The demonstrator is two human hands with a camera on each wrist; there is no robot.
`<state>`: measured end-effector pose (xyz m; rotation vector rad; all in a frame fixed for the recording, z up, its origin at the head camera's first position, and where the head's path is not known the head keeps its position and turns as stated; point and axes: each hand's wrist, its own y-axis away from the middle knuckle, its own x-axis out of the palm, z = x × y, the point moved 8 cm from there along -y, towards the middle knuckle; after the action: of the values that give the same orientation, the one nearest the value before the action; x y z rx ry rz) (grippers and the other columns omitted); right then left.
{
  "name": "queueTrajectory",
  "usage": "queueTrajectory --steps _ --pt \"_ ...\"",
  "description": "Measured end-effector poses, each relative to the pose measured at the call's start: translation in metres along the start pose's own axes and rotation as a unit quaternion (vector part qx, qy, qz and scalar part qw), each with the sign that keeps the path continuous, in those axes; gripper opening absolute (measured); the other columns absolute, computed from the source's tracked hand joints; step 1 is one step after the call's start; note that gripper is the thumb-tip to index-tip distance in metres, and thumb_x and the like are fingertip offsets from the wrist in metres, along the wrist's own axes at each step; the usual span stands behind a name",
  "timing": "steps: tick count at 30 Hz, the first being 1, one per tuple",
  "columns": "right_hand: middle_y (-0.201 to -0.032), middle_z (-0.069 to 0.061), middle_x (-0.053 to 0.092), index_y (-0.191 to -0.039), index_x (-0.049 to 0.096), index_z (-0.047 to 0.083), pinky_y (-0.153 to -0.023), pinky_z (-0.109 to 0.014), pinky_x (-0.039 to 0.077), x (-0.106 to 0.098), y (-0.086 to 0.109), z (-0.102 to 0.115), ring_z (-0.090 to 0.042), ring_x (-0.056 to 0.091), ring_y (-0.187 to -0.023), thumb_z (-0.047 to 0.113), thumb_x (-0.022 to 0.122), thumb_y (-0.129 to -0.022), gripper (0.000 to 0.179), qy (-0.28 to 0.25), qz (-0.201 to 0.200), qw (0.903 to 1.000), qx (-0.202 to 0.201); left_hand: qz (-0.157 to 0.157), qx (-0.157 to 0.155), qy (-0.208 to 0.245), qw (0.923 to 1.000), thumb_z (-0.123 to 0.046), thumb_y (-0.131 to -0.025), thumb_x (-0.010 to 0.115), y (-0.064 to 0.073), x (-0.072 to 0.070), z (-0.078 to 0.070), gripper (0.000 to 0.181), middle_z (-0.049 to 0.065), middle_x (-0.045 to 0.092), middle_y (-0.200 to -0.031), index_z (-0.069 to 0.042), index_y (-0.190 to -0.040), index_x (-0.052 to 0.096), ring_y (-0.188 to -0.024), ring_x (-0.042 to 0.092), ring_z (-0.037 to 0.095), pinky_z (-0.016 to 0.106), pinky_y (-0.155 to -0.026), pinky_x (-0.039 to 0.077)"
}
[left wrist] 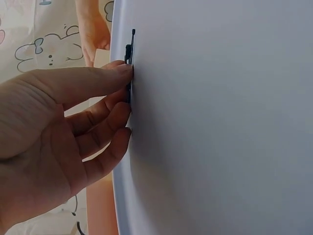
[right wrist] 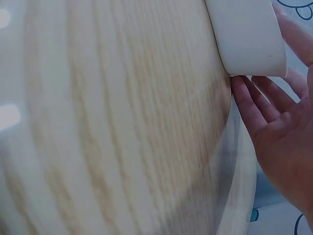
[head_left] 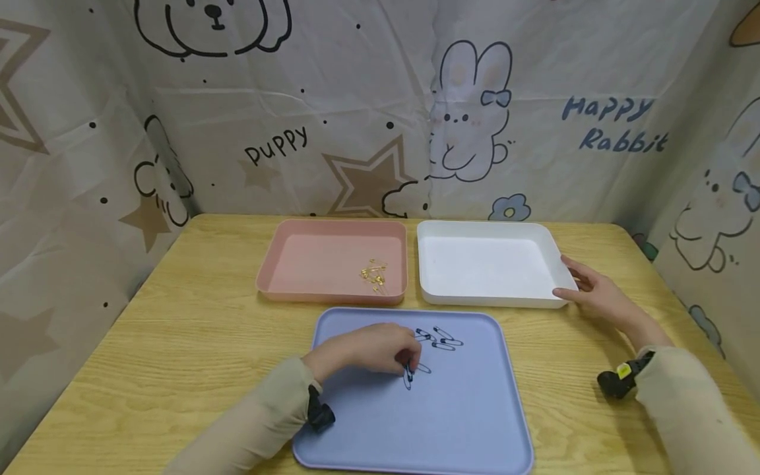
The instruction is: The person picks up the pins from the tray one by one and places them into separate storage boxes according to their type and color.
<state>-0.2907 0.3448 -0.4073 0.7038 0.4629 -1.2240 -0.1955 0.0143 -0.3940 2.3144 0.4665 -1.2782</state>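
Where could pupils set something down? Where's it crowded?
Bare: the white rectangular tray inside, the blue rectangular tray at its front right, and the yellowish wooden table left of the pink rectangular tray. Crowded: the blue tray's middle, with dark safety pins and the left hand; the pink tray's front right, with gold pins.

You have a light, yellowish wooden table [head_left: 178, 343] in front of you, its grain running mostly from side to side. Three trays lie directly on it. Toward the far edge, you see a pink tray [head_left: 320, 260] on the left and a white tray [head_left: 487, 264] on the right, side by side with a narrow strip of wood between them. Closer to you lies a wide, shallow blue tray [head_left: 451, 422], just in front of both and roughly centred below their gap.
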Motion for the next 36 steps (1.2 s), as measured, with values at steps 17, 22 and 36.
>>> queueTrajectory --steps 17,22,36 --pt "-0.145 -0.031 0.014 -0.146 0.003 0.007 -0.100 -0.060 0.020 -0.002 -0.008 0.000 -0.049 0.020 -0.128 0.035 0.050 -0.092 0.076 -0.012 -0.028 0.9994 -0.015 -0.004 -0.008 0.007 0.9999 -0.008 -0.077 0.069 -0.001 0.001 0.001 0.014 -0.010 0.051 -0.071 -0.019 -0.074 0.062 -0.066 0.044 0.001 0.015 -0.061 0.036" --pt "-0.146 -0.030 0.012 -0.146 0.005 0.006 -0.100 -0.060 0.019 -0.003 -0.008 0.000 -0.050 0.019 -0.128 0.034 0.047 -0.094 0.072 -0.023 -0.028 0.9990 -0.025 -0.006 -0.018 0.012 0.9998 -0.008 -0.077 0.068 -0.001 0.001 0.002 0.014 -0.010 0.051 -0.069 -0.020 -0.074 0.062 -0.065 0.044 0.001 0.015 -0.061 0.036" --pt "-0.150 -0.023 0.001 -0.147 -0.002 0.018 -0.100 -0.062 0.015 -0.001 -0.008 -0.011 -0.048 0.010 -0.132 0.034 0.062 -0.085 0.090 -0.052 0.014 0.9985 0.005 -0.016 -0.020 0.006 0.9997 -0.008 -0.078 0.068 0.000 0.000 0.003 0.015 -0.012 0.051 -0.067 -0.019 -0.070 0.060 -0.063 0.044 0.001 0.014 -0.060 0.036"
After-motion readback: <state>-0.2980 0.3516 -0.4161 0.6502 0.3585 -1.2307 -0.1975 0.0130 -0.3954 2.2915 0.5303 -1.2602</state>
